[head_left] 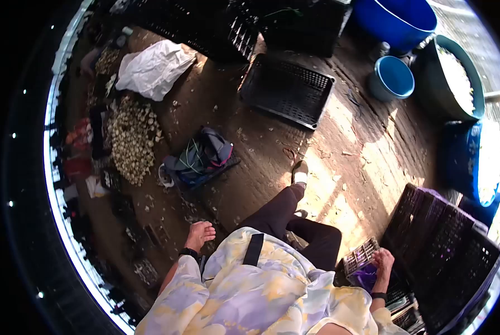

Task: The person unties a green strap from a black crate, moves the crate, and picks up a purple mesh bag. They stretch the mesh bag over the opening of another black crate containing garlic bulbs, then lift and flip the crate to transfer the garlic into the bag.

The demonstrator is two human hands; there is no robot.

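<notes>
Lattice crate and right hand sit side by side at our lower right, the crate just to the left of the curled fingers. From the far left, we see a heap of small pale bulbs spread over the brown floor, with a crumpled white sack lying above it in view. Next, we find a grey bag resting on something flat and dark. Below it, our left hand hangs well apart from the lattice crate, its fingers side by side and loosely bent; we cannot tell whether they meet the thumb. Towards the middle, we have a shallow black crate on the floor and, below that, our shoe in a patch of sunlight. Further right, our right fingers bend inward near the lattice crate's edge; we cannot tell whether they clamp on it, touch it or merely hover above. Purple material shows below the crate. Beyond, we see a blue bucket higher up, then tall dark crates standing close beside our right hand.
</notes>
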